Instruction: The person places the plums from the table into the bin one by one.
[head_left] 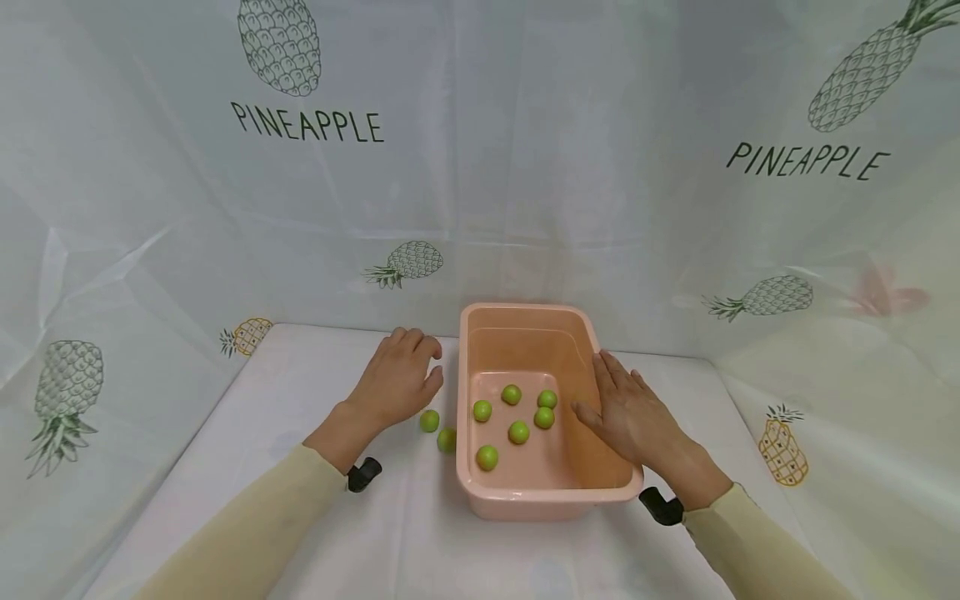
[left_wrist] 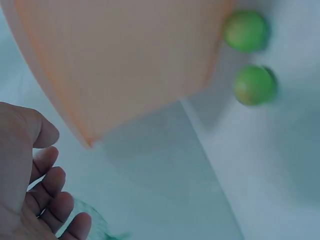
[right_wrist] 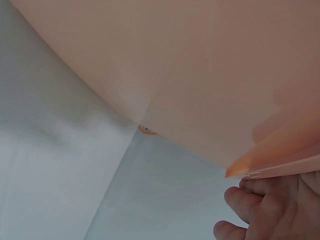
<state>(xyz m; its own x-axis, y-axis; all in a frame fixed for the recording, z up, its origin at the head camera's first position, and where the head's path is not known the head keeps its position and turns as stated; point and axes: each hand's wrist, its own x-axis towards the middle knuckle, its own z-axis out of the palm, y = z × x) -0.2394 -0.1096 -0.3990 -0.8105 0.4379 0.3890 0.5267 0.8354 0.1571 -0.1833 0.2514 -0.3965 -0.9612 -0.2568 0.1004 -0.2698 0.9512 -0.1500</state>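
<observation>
A pink plastic basin (head_left: 517, 493) stands on the table with several small round green fruits, like limes (head_left: 518, 432), scattered over its floor. Two more green fruits lie outside, against or near its left wall: one fruit (head_left: 429, 421) by my left hand, another fruit (head_left: 446, 440) beside the basin. My left hand (head_left: 401, 379) hovers left of the basin, fingers loosely bent and holding nothing; its bare palm (left_wrist: 15, 180) shows in the left wrist view. At the right rim my right hand (head_left: 637, 417) holds the basin, thumb over the inside and fingers (right_wrist: 245, 202) along the outside.
A white cloth (head_left: 405, 533) covers the table. Behind it hangs a pale curtain (head_left: 525, 167) printed with pineapples, close to the basin's far end. Black straps (head_left: 364, 474) are on both wrists.
</observation>
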